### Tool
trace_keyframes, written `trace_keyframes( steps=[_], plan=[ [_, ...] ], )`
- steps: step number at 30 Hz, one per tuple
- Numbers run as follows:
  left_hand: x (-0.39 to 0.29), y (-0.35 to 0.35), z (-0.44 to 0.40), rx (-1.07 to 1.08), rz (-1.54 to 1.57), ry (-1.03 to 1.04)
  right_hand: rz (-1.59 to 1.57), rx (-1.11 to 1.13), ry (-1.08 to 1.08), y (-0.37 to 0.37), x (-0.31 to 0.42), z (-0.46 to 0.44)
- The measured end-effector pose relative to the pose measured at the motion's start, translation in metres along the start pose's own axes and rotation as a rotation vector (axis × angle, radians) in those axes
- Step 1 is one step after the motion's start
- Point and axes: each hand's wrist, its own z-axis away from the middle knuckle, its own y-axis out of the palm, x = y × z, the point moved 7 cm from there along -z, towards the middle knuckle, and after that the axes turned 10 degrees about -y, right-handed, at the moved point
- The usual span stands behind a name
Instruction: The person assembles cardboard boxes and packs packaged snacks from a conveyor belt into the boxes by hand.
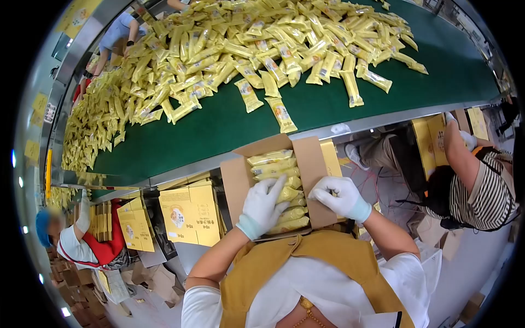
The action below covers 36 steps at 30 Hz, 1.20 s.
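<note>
An open cardboard box [313,156] stands in front of my body, its flaps raised, with a row of yellow packets [272,158] inside. My left hand [263,206], in a white glove, lies over the left side of the box with its fingers apart, touching the packets. On the right, my right hand [340,198], gloved too, is closed at the box's right flap, its thumb and fingers pinched over the flap's edge.
Beyond the box, a green conveyor belt [407,101] carries a large heap of yellow packets [219,49]. Flat yellow cartons [191,215] stand below its edge at left. Co-workers are at the left [82,240], right [481,188] and far side [117,35].
</note>
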Motion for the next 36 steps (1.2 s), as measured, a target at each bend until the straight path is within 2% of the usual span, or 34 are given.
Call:
trace_keyframes(
  steps=[6, 8, 10, 11, 12, 15, 17, 18, 21, 23, 25, 26, 27, 29, 31, 33, 34, 36],
  plan=[
    [-0.01, 0.011, 0.0, 0.199, -0.159, 0.068, 0.042, -0.033, 0.005, 0.0, -0.003, 0.005],
    [-0.023, 0.009, 0.005, 0.25, -0.123, 0.124, 0.096, -0.008, -0.017, -0.002, -0.003, 0.002],
    [-0.029, 0.012, 0.008, 0.248, -0.201, 0.224, 0.217, -0.112, -0.083, -0.013, 0.002, -0.011],
    [-0.027, 0.017, 0.004, 0.281, -0.286, 0.203, 0.277, -0.166, -0.12, -0.017, 0.004, -0.019],
    [-0.028, 0.023, 0.001, 0.315, -0.371, 0.177, 0.41, -0.279, -0.276, -0.02, 0.008, -0.03],
    [-0.026, 0.034, -0.002, 0.346, -0.444, 0.147, 0.571, -0.378, -0.349, -0.015, 0.009, -0.075],
    [-0.025, 0.033, -0.004, 0.363, -0.444, 0.142, 0.554, -0.124, -0.237, 0.007, -0.019, -0.108],
    [-0.025, 0.031, -0.003, 0.357, -0.437, 0.158, 0.602, 0.17, -0.03, 0.023, -0.041, -0.124],
    [-0.02, 0.025, 0.003, 0.326, -0.365, 0.193, 0.673, 0.331, 0.25, 0.03, -0.056, -0.14],
    [-0.019, 0.006, 0.009, 0.19, -0.063, 0.243, 0.678, 0.289, 0.136, 0.033, -0.042, -0.135],
    [-0.008, -0.025, 0.023, 0.011, 0.272, 0.277, 0.633, 0.174, -0.202, 0.034, -0.027, -0.12],
    [-0.001, -0.052, 0.035, -0.207, 0.391, 0.268, 0.591, 0.131, -0.322, 0.029, -0.014, -0.113],
    [0.012, -0.067, 0.045, -0.353, 0.521, 0.121, 0.547, 0.09, -0.443, 0.023, 0.004, -0.106],
    [0.063, -0.078, 0.074, -0.752, 0.526, -0.149, 0.522, -0.026, -0.53, 0.011, 0.032, -0.099],
    [0.11, -0.079, 0.082, -0.934, 0.959, -0.384, 0.503, -0.116, -0.573, 0.005, 0.051, -0.102],
    [0.184, -0.038, 0.084, -0.776, 1.038, -0.545, 0.494, -0.253, -0.574, 0.005, 0.056, -0.111],
    [0.209, -0.017, 0.087, -0.693, 1.074, -0.621, 0.498, -0.297, -0.485, 0.008, 0.045, -0.119],
    [0.229, 0.023, 0.087, -0.505, 0.827, -0.531, 0.559, -0.37, -0.254, 0.018, 0.02, -0.134]
  ],
)
